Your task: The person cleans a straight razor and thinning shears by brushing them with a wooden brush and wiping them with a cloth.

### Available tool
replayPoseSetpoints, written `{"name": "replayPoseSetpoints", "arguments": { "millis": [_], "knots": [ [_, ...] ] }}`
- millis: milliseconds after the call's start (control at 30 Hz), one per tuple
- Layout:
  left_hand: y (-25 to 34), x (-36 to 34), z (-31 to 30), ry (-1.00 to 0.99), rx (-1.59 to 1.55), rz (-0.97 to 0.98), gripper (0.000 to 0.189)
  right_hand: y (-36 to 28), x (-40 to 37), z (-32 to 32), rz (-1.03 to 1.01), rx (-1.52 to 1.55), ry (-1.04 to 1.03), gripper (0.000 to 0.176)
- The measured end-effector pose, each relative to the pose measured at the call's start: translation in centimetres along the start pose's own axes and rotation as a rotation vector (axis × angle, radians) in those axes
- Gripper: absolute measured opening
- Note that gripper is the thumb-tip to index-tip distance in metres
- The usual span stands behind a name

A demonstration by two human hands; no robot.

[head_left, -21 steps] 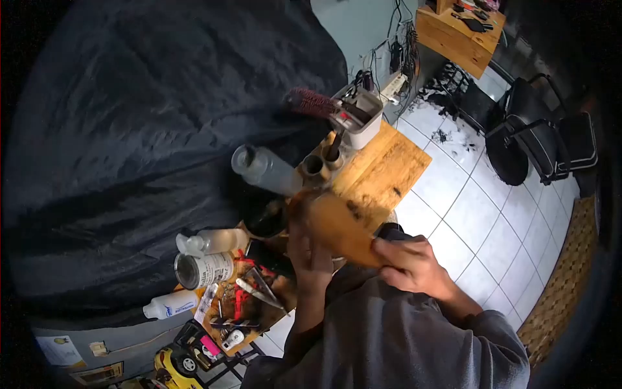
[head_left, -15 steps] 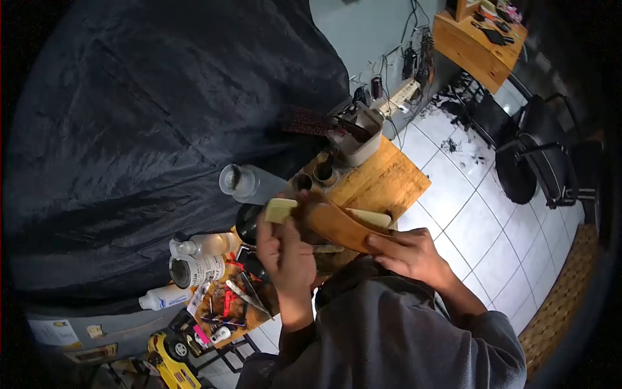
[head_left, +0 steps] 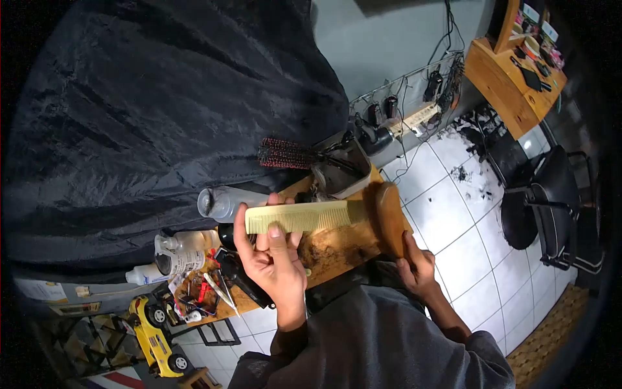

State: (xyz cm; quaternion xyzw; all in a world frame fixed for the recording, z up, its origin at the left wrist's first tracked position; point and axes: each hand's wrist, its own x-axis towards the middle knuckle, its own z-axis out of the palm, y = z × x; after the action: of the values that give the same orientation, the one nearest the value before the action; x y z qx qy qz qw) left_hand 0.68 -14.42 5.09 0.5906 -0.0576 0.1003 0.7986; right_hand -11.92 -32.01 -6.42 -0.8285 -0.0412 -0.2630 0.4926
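Note:
A pale yellow comb [head_left: 301,216] lies nearly level across the middle of the view, its teeth facing down. My left hand [head_left: 275,259] is closed on its left end, thumb in front and fingers behind. My right hand [head_left: 420,267] grips the lower end of a curved wooden brush [head_left: 391,220], held upright. The dark bristles face left and overlap the comb's right end in this view. Beneath both hands is a small wooden table [head_left: 340,249] with dark stains and hair on it.
A round brush [head_left: 288,153] sticks out of a grey bin [head_left: 350,175]. Bottles, a can [head_left: 178,260], a straight razor [head_left: 220,292] and other tools crowd the left side. Clippers [head_left: 433,84] hang on a wall rack. A black chair [head_left: 557,201] stands at right, with cut hair on the tiles.
The brush has swung from slanting across the comb to upright at its right end, as my right hand moved slightly down. The comb now shows along most of its length.

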Motion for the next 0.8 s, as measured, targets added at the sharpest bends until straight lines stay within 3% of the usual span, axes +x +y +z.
{"name": "replayPoseSetpoints", "arguments": {
  "millis": [67,133,200,533,600,700,800],
  "knots": [
    [0.1,0.1,1.0,0.017,0.018,0.046,0.049,0.1,1.0,-0.3,0.188,0.056,-0.017,0.053],
    [0.1,0.4,1.8,0.033,0.046,0.085,0.052,0.4,2.6,0.1,0.117,0.129,0.052,0.054],
    [0.1,0.8,2.9,0.047,0.047,0.130,0.052,0.7,3.6,0.1,0.172,0.225,0.085,0.055],
    [-1.0,2.3,6.3,0.093,0.205,0.303,0.050,2.0,7.2,-1.0,0.253,0.322,0.023,0.058],
    [-1.3,2.5,6.8,0.119,0.195,0.325,0.049,2.1,8.1,-0.9,0.158,0.296,0.107,0.058],
    [-2.0,2.2,7.4,0.014,0.467,0.286,0.047,2.6,8.5,-1.1,0.176,0.280,0.081,0.058],
    [-3.7,2.2,7.9,-0.094,0.462,0.302,0.046,2.2,8.9,-1.5,0.253,0.324,0.051,0.058]
  ]
}}
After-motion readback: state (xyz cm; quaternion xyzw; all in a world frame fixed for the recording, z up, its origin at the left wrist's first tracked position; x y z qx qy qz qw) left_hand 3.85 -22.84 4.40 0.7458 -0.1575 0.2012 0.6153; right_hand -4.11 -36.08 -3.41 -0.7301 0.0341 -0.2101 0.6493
